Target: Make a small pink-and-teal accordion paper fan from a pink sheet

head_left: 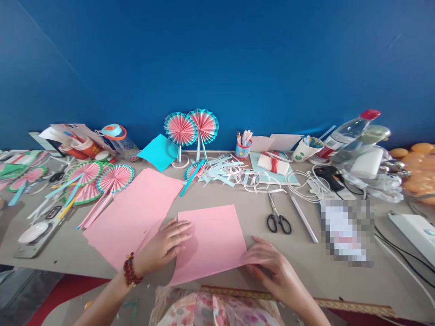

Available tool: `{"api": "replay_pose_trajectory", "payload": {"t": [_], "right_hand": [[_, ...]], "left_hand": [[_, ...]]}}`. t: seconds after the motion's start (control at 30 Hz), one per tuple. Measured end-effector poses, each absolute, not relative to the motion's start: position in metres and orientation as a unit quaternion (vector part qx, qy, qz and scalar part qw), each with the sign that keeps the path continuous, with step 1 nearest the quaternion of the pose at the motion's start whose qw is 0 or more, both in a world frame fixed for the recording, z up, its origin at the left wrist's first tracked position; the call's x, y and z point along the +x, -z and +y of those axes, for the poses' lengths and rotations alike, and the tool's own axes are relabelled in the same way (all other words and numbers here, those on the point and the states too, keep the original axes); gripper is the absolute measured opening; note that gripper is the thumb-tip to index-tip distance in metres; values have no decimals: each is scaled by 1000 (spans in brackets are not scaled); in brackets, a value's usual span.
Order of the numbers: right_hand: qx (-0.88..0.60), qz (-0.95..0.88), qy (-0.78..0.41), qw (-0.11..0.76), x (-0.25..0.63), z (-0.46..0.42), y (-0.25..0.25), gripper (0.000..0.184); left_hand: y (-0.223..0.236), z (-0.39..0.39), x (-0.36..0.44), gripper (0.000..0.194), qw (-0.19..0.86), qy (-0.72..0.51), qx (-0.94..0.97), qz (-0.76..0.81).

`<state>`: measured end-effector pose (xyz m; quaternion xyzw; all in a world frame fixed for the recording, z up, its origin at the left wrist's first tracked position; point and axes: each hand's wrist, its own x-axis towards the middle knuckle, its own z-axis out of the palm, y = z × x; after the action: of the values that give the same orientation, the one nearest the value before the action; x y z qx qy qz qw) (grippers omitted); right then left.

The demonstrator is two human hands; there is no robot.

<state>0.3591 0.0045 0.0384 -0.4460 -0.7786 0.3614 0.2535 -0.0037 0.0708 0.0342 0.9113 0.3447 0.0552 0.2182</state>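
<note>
A single sheet of pink paper lies at the table's front edge, its lower left corner curving over the edge. My left hand rests flat across the sheet's left edge, fingers stretched out and slightly apart. At the lower right corner, my right hand grips the sheet between thumb and fingers. Left of it lies a larger stack of pink paper, partly covered by my left forearm. Black-handled scissors lie with blades slightly apart beyond my right hand, beside a silvery-white rod.
Round pleated paper fans lean on the blue wall; others lie at left. Paper strips heap at centre back. A pen cup, plastic bottle, glue gun and white cables stand or lie rightward. A digital scale is at left.
</note>
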Motion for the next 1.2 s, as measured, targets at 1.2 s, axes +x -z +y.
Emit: {"api": "replay_pose_trajectory", "payload": {"t": [1.2], "right_hand": [[-558,-725,-302,268,364,-8,-35,36]], "left_hand": [[-49,93,11,90,519,-172,786,288]]}}
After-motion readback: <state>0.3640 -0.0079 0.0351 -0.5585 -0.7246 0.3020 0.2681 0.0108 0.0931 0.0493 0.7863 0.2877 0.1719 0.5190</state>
